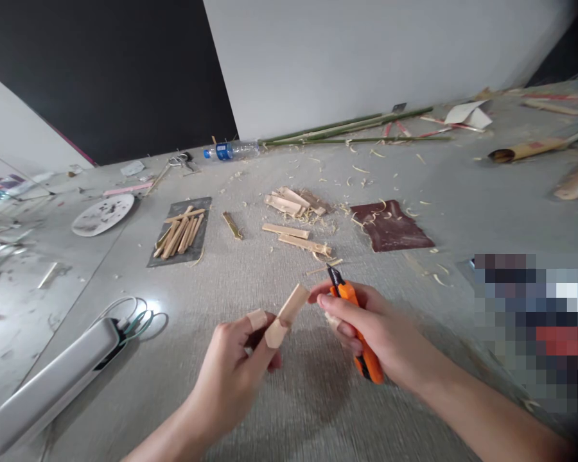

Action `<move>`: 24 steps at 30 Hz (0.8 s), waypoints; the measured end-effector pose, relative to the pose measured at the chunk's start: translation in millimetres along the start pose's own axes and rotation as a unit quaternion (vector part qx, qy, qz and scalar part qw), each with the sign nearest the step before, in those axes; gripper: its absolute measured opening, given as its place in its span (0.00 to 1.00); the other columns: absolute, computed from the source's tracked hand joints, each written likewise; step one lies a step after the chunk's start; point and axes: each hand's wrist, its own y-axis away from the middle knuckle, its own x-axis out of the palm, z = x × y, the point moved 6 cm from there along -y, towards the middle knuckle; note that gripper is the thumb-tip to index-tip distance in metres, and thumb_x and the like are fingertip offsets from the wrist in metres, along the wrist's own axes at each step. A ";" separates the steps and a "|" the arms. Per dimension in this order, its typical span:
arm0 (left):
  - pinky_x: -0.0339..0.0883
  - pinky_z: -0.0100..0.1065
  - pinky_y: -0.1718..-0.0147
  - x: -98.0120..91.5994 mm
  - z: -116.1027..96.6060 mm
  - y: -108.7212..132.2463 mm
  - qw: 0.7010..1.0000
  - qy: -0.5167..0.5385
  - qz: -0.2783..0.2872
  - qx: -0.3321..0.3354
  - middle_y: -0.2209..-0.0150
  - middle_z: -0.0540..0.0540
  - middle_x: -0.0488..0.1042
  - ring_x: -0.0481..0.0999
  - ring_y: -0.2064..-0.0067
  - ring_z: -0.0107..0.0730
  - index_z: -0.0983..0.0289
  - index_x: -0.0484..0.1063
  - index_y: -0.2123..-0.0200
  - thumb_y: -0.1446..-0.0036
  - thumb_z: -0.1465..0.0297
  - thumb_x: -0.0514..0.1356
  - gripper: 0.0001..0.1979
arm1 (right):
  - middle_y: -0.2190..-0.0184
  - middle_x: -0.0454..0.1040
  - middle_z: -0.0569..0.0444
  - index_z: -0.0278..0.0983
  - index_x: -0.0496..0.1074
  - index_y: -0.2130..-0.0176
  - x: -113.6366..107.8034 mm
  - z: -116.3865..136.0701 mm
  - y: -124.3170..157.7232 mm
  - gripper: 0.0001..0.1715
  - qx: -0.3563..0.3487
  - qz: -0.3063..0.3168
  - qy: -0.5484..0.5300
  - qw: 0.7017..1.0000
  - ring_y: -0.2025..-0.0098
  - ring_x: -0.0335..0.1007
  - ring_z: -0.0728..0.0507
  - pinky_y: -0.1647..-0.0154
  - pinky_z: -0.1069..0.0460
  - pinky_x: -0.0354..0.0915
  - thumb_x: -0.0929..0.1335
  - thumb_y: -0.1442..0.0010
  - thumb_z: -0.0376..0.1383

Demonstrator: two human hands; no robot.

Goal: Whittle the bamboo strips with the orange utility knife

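Note:
My left hand (243, 359), with plasters on its thumb and a finger, grips a short flat strip of pale wood or bamboo (295, 303) that points up and right. In my right hand (366, 314) is an orange utility knife (349, 294), its dark blade end pointing up and away. The right fingertips are close to the strip's far end; I cannot tell whether they touch it. Beyond the hands lie two loose strips (304, 244) and a pile of wider pieces (296, 202) among curled shavings.
Thin sticks (180, 234) lie on a dark sheet at left, a brown sandpaper sheet (392, 226) at right. A white power bank (58, 391) with cables sits lower left. Farther back are a plate (103, 215), a plastic bottle (231, 151) and green bamboo poles (347, 128) along the wall.

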 end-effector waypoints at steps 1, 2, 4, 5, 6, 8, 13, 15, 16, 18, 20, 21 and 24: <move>0.57 0.29 0.74 2.3 2.0 -1.4 0.999 0.036 0.020 -0.018 0.77 0.52 0.72 0.67 0.74 0.29 0.63 0.76 0.69 0.30 0.54 0.57 0.21 | 0.79 0.58 0.65 0.41 0.76 0.56 0.1 0.1 0.1 0.19 -0.002 0.001 0.008 1.000 0.79 0.51 0.53 0.80 0.56 0.52 0.73 0.35 0.52; 0.57 0.29 0.74 4.1 3.3 -2.7 0.996 0.070 0.035 -0.033 0.76 0.52 0.72 0.67 0.74 0.29 0.64 0.76 0.67 0.30 0.53 0.57 0.22 | 0.79 0.58 0.65 0.40 0.75 0.56 0.2 0.0 0.2 0.19 -0.002 0.002 0.014 1.000 0.79 0.51 0.53 0.80 0.56 0.51 0.72 0.34 0.52; 0.57 0.29 0.74 6.4 4.6 -4.9 0.991 0.110 0.053 -0.050 0.76 0.52 0.72 0.67 0.74 0.28 0.64 0.76 0.66 0.31 0.50 0.57 0.23 | 0.79 0.57 0.65 0.40 0.75 0.57 0.4 0.0 0.6 0.19 -0.002 0.005 0.027 1.000 0.79 0.51 0.53 0.80 0.56 0.51 0.72 0.34 0.52; 0.57 0.29 0.74 6.9 4.7 -5.7 0.990 0.116 0.056 -0.053 0.76 0.52 0.72 0.67 0.74 0.28 0.64 0.75 0.66 0.31 0.50 0.57 0.24 | 0.79 0.56 0.65 0.41 0.75 0.57 0.3 0.1 0.7 0.19 -0.002 0.006 0.034 0.999 0.79 0.51 0.52 0.80 0.55 0.51 0.72 0.34 0.53; 0.57 0.29 0.74 7.2 4.7 -6.2 0.990 0.117 0.058 -0.054 0.76 0.52 0.73 0.67 0.74 0.28 0.65 0.75 0.66 0.31 0.49 0.57 0.24 | 0.79 0.56 0.65 0.41 0.75 0.57 0.2 0.2 0.7 0.19 -0.002 0.006 0.043 0.999 0.79 0.50 0.52 0.80 0.55 0.51 0.72 0.34 0.53; 0.56 0.29 0.73 7.9 4.5 -6.1 0.990 0.113 0.062 -0.056 0.75 0.52 0.73 0.67 0.73 0.28 0.65 0.75 0.66 0.31 0.49 0.57 0.24 | 0.80 0.56 0.66 0.41 0.75 0.57 -0.5 -0.1 0.5 0.20 -0.001 0.005 0.061 0.998 0.79 0.50 0.52 0.80 0.55 0.51 0.72 0.34 0.54; 0.56 0.30 0.73 10.9 2.2 -3.8 0.989 0.111 0.081 -0.057 0.75 0.51 0.70 0.66 0.74 0.27 0.64 0.73 0.68 0.31 0.49 0.56 0.25 | 0.79 0.57 0.65 0.41 0.74 0.57 -2.6 -1.0 -0.5 0.21 0.000 -0.002 0.084 0.996 0.79 0.51 0.52 0.79 0.54 0.52 0.72 0.34 0.55; 0.56 0.29 0.73 11.4 0.5 -3.4 0.989 0.109 0.086 -0.051 0.76 0.50 0.69 0.65 0.74 0.27 0.64 0.72 0.70 0.31 0.49 0.57 0.25 | 0.79 0.58 0.65 0.41 0.74 0.56 -2.6 -1.1 -1.0 0.22 0.001 -0.004 0.095 0.995 0.78 0.52 0.51 0.79 0.54 0.52 0.72 0.35 0.56; 0.56 0.29 0.73 11.4 -0.5 -3.3 0.989 0.107 0.089 -0.045 0.76 0.50 0.68 0.65 0.74 0.26 0.64 0.72 0.71 0.31 0.49 0.57 0.26 | 0.79 0.58 0.65 0.41 0.74 0.56 -2.3 -1.1 -1.1 0.23 0.002 -0.004 0.100 0.995 0.78 0.52 0.51 0.79 0.54 0.52 0.72 0.35 0.57; 0.55 0.29 0.74 11.2 -1.7 -3.4 0.990 0.103 0.092 -0.035 0.77 0.49 0.67 0.64 0.74 0.26 0.64 0.70 0.74 0.31 0.49 0.57 0.27 | 0.79 0.58 0.65 0.41 0.74 0.56 -1.7 -1.0 -1.1 0.24 0.002 -0.003 0.103 0.995 0.78 0.52 0.51 0.79 0.54 0.52 0.71 0.35 0.57; 0.55 0.29 0.74 11.4 -1.5 -3.7 0.989 0.108 0.097 -0.031 0.77 0.50 0.68 0.64 0.74 0.26 0.64 0.70 0.73 0.31 0.49 0.58 0.26 | 0.79 0.57 0.65 0.41 0.74 0.55 -1.0 -1.4 -0.5 0.24 0.004 -0.002 0.098 0.995 0.78 0.51 0.51 0.79 0.54 0.52 0.72 0.35 0.57; 0.56 0.30 0.73 11.5 -0.7 -3.8 0.988 0.114 0.098 -0.032 0.76 0.50 0.69 0.65 0.74 0.26 0.64 0.71 0.72 0.32 0.49 0.58 0.26 | 0.79 0.57 0.65 0.41 0.74 0.55 -1.0 -1.7 -0.1 0.24 0.005 -0.002 0.093 0.996 0.78 0.51 0.51 0.79 0.53 0.51 0.72 0.35 0.57; 0.57 0.30 0.72 12.3 2.2 -3.8 0.988 0.115 0.099 -0.030 0.75 0.50 0.70 0.66 0.73 0.27 0.65 0.73 0.67 0.32 0.49 0.58 0.24 | 0.79 0.56 0.65 0.42 0.75 0.54 -0.9 -2.7 0.7 0.23 0.009 0.000 0.087 0.996 0.78 0.50 0.51 0.80 0.53 0.50 0.72 0.36 0.56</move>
